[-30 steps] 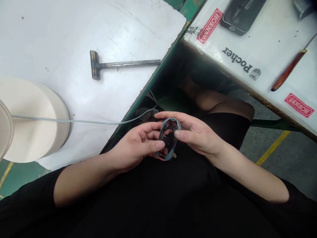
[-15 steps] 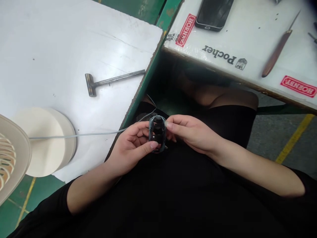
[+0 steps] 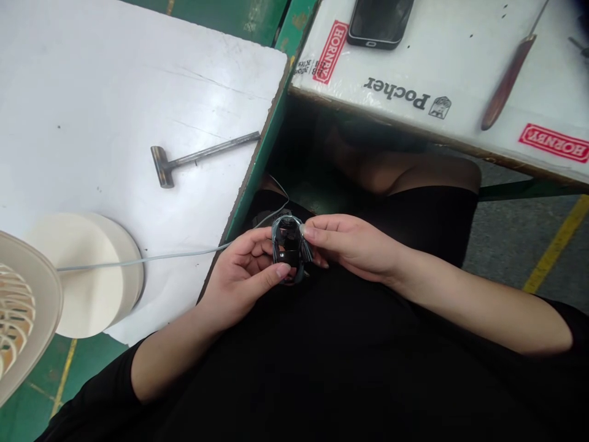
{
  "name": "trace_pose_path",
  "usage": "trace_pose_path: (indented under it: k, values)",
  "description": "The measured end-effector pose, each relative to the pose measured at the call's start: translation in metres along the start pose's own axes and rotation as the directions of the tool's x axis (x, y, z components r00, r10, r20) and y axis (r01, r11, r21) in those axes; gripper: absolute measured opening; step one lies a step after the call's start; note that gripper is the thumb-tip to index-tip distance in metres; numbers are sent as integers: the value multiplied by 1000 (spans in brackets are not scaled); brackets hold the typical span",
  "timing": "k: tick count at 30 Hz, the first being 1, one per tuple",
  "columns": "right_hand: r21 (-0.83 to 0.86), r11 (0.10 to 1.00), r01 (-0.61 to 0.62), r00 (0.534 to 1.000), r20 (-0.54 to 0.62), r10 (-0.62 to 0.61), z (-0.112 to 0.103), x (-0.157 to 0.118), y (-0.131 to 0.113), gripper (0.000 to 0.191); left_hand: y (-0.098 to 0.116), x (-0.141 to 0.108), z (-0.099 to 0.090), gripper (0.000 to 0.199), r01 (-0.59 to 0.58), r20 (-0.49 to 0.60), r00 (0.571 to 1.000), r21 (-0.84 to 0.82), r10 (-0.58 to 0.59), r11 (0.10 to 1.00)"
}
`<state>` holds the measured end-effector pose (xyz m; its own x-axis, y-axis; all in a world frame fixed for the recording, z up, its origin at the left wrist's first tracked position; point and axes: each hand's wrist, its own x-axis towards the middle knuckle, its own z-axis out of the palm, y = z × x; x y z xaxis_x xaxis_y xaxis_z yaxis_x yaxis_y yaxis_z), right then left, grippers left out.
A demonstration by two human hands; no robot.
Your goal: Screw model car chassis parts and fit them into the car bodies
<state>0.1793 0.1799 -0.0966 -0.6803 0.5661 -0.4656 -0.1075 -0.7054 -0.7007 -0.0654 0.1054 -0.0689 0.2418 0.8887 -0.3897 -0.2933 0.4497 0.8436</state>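
Note:
Above my lap I hold a small glossy black shell [image 3: 289, 255] that looks like a model car body. Thin, shiny bluish-grey film or wrapping [image 3: 275, 236] runs around its edge. My left hand [image 3: 243, 270] grips the shell from the left, thumb on its lower part and fingers curled beneath. At its upper right side, my right hand [image 3: 347, 242] pinches the edge of the bluish film between thumb and forefinger. The film hangs outward there, partly apart from the shell. My right hand's other fingers are curled and partly hidden.
A T-shaped metal hammer [image 3: 202, 156] lies on the white left table [image 3: 105, 110]. Beside it stand a fan [image 3: 27, 307] and its round base [image 3: 99, 270], with a grey cable [image 3: 184, 253]. On the right table rest a phone [image 3: 380, 21] and a wooden-handled awl [image 3: 508, 83].
The bluish film on the shell's right side now bulges outward under my right fingers. Both hands and the shell have shifted slightly left. The view has moved a little.

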Motion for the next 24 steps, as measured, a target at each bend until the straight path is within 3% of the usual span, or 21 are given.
trace_pose_path:
  k: [10,15,20,24]
  values:
    - [-48,997,53,997,-61,-56,0,0,-4,56,0,3,-1,47,68,-64,995,-108,-75,992]
    - [-214,974,76,991,-88,-97,0,0,-3,51,4,3,-1,48,175,-22,983,-230,-185,957]
    - [-183,976,117,991,-45,-128,0,2,-1,55,3,3,-2,46,196,16,980,-276,-199,941]
    - [-284,951,122,990,-34,-137,1,3,-3,55,3,2,-3,45,214,63,977,-292,-204,932]
